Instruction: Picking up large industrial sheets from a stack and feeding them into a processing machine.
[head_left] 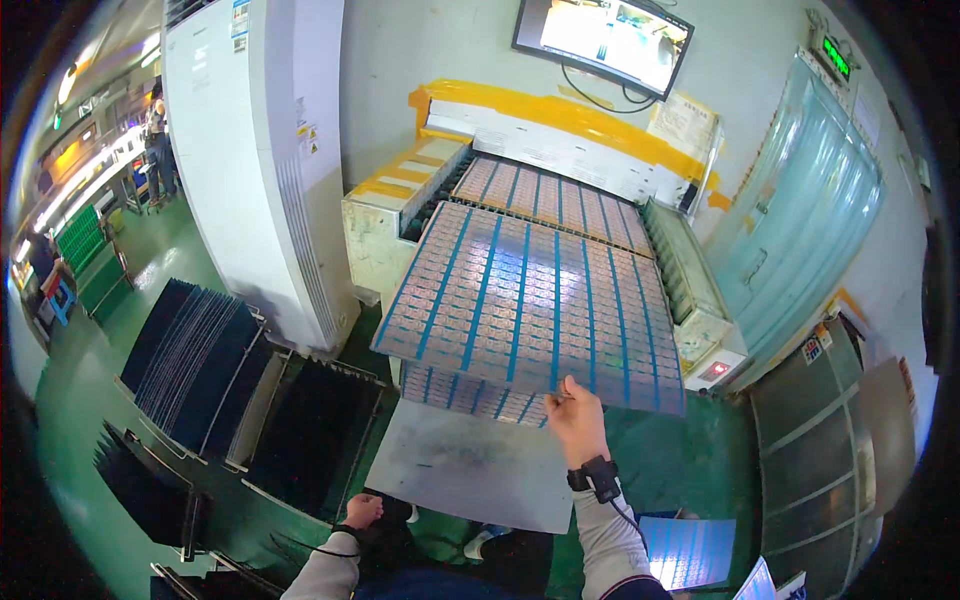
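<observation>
The right hand (575, 415) pinched the near edge of the big striped sheet (540, 290), which poked out from the white machine (372, 240); the left hand (362, 511) was curled in a loose fist, low down, with nothing showing in it; I thought the sheet could tip, bend or slip, since just one hand held that wide front edge.

My right sleeve (608, 540) is cut off below; the blue-striped panel (540, 300) hides part of the patterned sheet (467, 393) beneath.
</observation>
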